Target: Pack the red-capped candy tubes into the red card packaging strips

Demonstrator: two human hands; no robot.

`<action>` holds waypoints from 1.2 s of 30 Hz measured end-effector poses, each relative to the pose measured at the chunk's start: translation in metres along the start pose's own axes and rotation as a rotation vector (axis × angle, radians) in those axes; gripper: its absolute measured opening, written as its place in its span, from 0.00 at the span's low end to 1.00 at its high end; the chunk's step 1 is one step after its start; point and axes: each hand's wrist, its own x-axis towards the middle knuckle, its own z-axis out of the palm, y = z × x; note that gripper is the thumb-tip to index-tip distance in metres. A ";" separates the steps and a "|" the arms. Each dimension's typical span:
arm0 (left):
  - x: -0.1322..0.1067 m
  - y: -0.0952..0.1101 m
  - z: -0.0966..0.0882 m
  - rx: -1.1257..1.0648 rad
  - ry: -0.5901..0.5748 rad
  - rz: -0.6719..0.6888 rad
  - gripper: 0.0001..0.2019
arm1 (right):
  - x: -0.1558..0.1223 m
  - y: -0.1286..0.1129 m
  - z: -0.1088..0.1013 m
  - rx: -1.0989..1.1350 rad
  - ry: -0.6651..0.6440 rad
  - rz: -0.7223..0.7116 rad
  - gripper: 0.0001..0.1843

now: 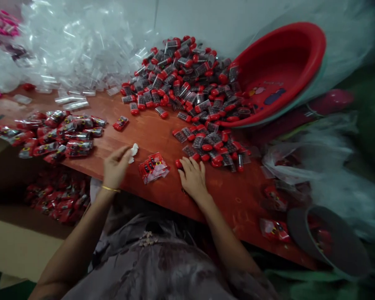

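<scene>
My left hand (115, 168) is over the table's front part, thumb and fingertips pinched at a small crumpled white piece (134, 150), perhaps paper. My right hand (193, 178) lies palm down with its fingers spread at the front edge of a heap of small clear tubes with red caps (187, 79). One red cap (178, 163) shows beside its index finger; whether a tube lies under the palm is hidden. Between my hands rests a small stack of printed red and pink cards (154, 167). A single red wrapped packet (121, 123) lies beyond my left hand.
Wrapped red packets (59, 131) are piled at the left, and more fill a cardboard box (6, 179) below the edge. Clear plastic pieces (78, 46) are heaped behind. A red basin (287, 62) leans at the right; a grey container (331, 241) stands front right.
</scene>
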 end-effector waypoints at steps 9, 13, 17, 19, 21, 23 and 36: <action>-0.015 -0.018 0.065 1.016 -0.428 0.528 0.11 | -0.047 0.012 0.008 -0.013 0.202 0.063 0.22; -0.019 -0.024 0.065 0.982 -0.389 0.509 0.11 | -0.046 0.011 0.008 -0.021 0.247 0.057 0.21; -0.023 -0.026 0.066 0.974 -0.343 0.484 0.16 | -0.046 0.011 0.007 -0.020 0.273 0.054 0.20; -0.022 -0.028 0.067 0.979 -0.334 0.487 0.19 | -0.047 0.012 0.007 -0.017 0.276 0.056 0.20; -0.019 -0.029 0.069 0.978 -0.328 0.497 0.17 | -0.046 0.012 0.007 -0.016 0.277 0.059 0.20; -0.016 -0.031 0.071 0.963 -0.304 0.503 0.13 | -0.046 0.012 0.007 -0.017 0.281 0.060 0.20; -0.018 -0.016 0.071 0.788 -0.181 0.590 0.11 | -0.046 0.000 -0.007 0.084 0.432 0.051 0.14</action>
